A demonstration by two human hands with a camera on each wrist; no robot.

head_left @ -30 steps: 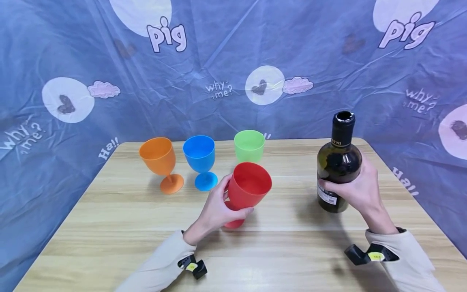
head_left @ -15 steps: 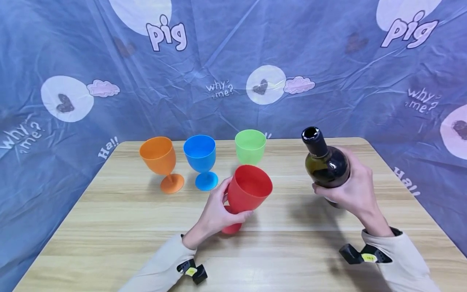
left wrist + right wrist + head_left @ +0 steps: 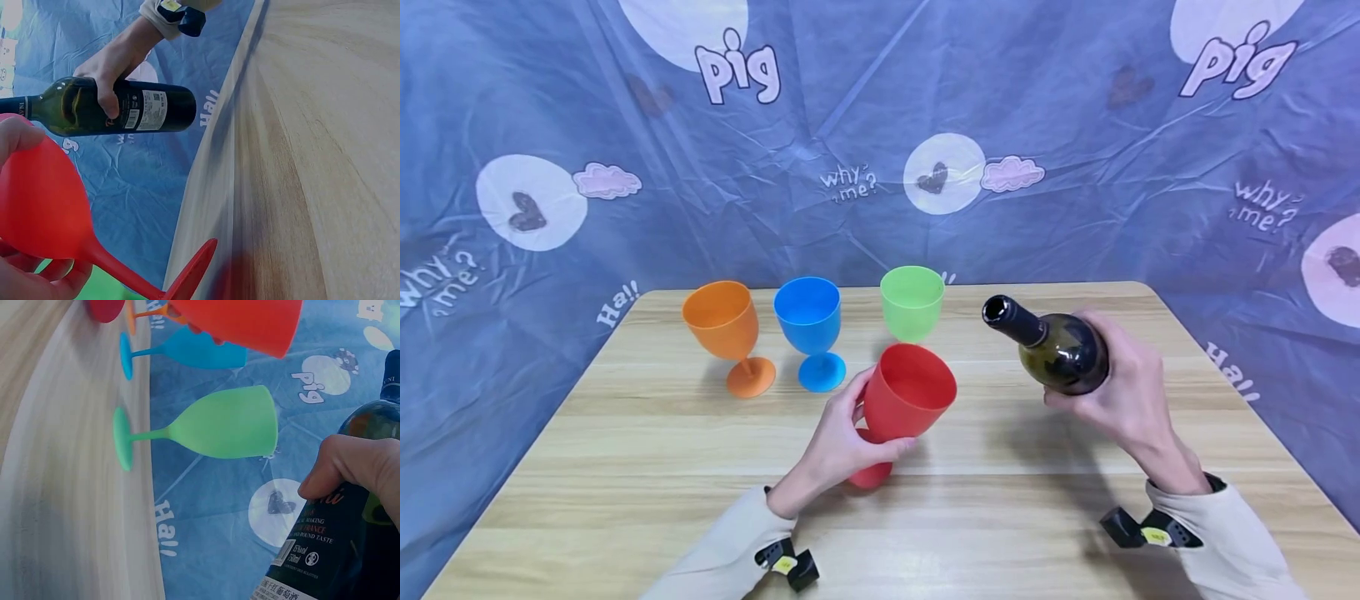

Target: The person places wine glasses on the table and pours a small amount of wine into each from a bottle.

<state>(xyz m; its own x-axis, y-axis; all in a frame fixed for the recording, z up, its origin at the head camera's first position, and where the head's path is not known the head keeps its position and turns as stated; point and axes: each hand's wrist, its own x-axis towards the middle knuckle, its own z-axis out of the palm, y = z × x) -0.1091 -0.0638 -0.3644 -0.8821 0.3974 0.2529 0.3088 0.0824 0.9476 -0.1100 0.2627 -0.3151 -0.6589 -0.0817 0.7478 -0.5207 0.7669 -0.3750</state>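
My left hand (image 3: 842,446) grips a red plastic goblet (image 3: 910,392) round its bowl. The goblet leans to the right, and its foot (image 3: 194,269) looks raised off the tabletop in the left wrist view. To the right, my right hand (image 3: 1123,392) holds a dark green wine bottle (image 3: 1063,354) round its body, above the table. The bottle tilts left, its open mouth (image 3: 997,310) pointing toward the red goblet but apart from it. My right thumb (image 3: 331,472) lies across the label side in the right wrist view.
Behind the red goblet stand an orange goblet (image 3: 722,321), a blue goblet (image 3: 808,317) and a green goblet (image 3: 912,300), all upright. They share a light wooden table (image 3: 625,467). A blue printed cloth (image 3: 820,83) hangs behind the table's far edge.
The wine bottle has gone from upright to tilted, its neck swinging left and down toward the red goblet. My left hand and the red goblet have shifted slightly toward me.
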